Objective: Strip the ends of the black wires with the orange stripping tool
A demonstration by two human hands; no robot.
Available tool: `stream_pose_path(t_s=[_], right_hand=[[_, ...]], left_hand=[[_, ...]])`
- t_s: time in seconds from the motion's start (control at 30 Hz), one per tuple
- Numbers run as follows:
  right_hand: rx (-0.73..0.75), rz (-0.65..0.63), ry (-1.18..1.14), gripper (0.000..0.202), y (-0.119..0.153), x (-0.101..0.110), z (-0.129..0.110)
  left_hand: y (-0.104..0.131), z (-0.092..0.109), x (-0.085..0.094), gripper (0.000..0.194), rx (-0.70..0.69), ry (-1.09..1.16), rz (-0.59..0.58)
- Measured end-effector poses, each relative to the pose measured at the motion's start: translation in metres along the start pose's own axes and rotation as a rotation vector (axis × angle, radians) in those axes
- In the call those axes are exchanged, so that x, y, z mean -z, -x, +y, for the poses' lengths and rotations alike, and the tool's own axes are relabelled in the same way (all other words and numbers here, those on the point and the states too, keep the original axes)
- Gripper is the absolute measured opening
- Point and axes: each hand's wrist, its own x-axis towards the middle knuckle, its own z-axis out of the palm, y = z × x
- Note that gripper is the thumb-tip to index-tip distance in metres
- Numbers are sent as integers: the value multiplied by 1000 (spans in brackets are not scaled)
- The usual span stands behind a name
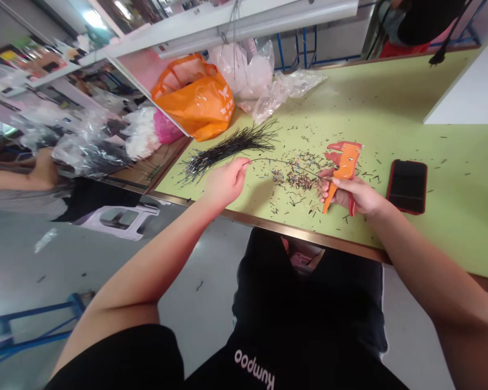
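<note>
My left hand [226, 183] is closed, pinching one end of a thin black wire [274, 160]. The wire arcs across to my right hand [355, 195], which is wrapped round the handles of an orange and red wire stripper [345, 165]. The wire's far end runs to the fingers of my right hand, beside the tool. Past my left hand lies a bundle of black wires [231, 145]. Between the hands, short black, blue and copper-coloured scraps [296, 176] are scattered on the tabletop.
A phone [407, 187] lies on the green table [463, 216], right of the tool. Behind the wires are an orange bag [199, 103] and clear plastic bags [284, 89]. Another person's arm [24, 176] shows at the left, near a plastic stool [120, 221].
</note>
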Motion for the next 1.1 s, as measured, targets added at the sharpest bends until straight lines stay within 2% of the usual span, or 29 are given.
stream_pose_path(t_s=[0.1,0.23,0.37,0.5,0.6,0.67,0.77,0.83,0.97,1.1], right_hand=[[74,48,19,27,-1,-2,-1],[123,94,16,26,-3,-2,-3],[128,84,31,27,-8,-2,-2],[134,75,39,26,-14,-3,0],[141,96,61,26,-14,-1,-2],[152,121,91,27,-13,1,-4],[162,176,123,29,-11,6,-8],[158,216,119,29,-9,10,-9],[127,229,100,27,-6,17,-13],[12,191,94,32,2,20,-17]], left_hand=[[0,-1,0,44,-26,12,-13],[-2,1,-3,40,-31,2,-43],[-15,21,-12,36,-54,37,-52],[-37,62,-30,37,-215,99,-35],[-53,92,-47,37,-432,151,-24],[-63,104,-59,34,-554,172,14],[-78,107,-78,32,-663,228,87],[-86,102,-92,33,-654,294,147],[-94,88,-113,36,-484,488,251],[-88,75,-117,40,-361,640,230]])
